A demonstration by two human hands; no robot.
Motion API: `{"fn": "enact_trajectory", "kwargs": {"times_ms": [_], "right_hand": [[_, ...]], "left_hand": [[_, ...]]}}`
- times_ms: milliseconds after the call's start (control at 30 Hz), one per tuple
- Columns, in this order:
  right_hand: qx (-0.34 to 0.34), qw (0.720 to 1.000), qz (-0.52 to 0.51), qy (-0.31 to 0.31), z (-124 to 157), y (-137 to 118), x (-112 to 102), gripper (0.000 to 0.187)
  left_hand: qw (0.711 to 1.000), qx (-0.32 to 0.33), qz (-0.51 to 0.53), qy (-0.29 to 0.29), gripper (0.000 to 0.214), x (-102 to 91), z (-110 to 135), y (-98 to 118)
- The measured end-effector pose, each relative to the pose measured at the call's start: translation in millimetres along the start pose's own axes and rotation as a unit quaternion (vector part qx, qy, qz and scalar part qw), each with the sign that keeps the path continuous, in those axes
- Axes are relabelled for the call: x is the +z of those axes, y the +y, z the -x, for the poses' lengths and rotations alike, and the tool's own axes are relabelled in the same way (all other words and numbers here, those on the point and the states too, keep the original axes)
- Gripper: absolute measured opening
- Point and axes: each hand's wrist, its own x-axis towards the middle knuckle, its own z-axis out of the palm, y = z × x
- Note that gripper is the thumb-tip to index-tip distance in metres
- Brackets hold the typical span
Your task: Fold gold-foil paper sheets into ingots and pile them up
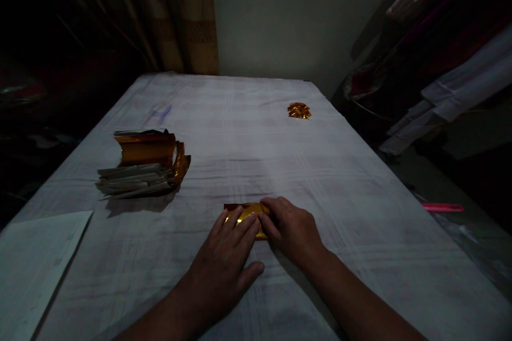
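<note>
A folded sheet of shiny gold foil paper (250, 208) lies flat on the cloth-covered table in front of me. My left hand (228, 256) rests on it with the fingers stretched out flat and the thumb spread to the side. At the sheet's right end, my right hand (294, 226) pinches the edge between thumb and curled fingers. Left of my hands sits a bulging stack of gold foil paper (148, 150), its grey backing layers showing at the front. Farther off at the right lies a small folded gold foil piece (299, 111).
A pale checked cloth (240, 133) covers the table. A white sheet or board (40, 261) lies at the near left corner. Clothes (472, 74) hang beyond the right edge, above a pink-handled thing (443, 207). A curtain (180, 21) and wall stand behind.
</note>
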Motion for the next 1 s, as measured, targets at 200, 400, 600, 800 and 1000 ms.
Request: {"fn": "enact_trajectory", "kwargs": {"times_ms": [200, 400, 600, 800, 1000], "right_hand": [[0.005, 1.000, 0.028, 0.004, 2.2, -0.1, -1.9, 0.024], [-0.048, 0.998, 0.003, 0.042, 5.6, 4.2, -3.8, 0.030], [-0.053, 0.998, 0.002, 0.023, 5.1, 2.1, -7.0, 0.025], [-0.046, 0.999, 0.015, 0.014, 4.3, -0.2, -7.1, 0.021], [-0.047, 0.999, 0.018, 0.013, 3.9, 0.4, -6.6, 0.021]], "left_hand": [[1.000, 0.005, -0.017, 0.009, 0.065, 1.7, 0.1, -0.9], [1.000, 0.009, -0.015, 0.010, 0.063, 0.8, -0.2, -0.9], [1.000, 0.000, -0.012, 0.006, 0.062, -1.7, -1.0, 0.2], [1.000, -0.009, -0.012, 0.000, 0.063, 1.0, 0.6, 0.3], [1.000, -0.021, -0.009, 0.011, 0.061, 4.5, 1.8, -0.2]]}}
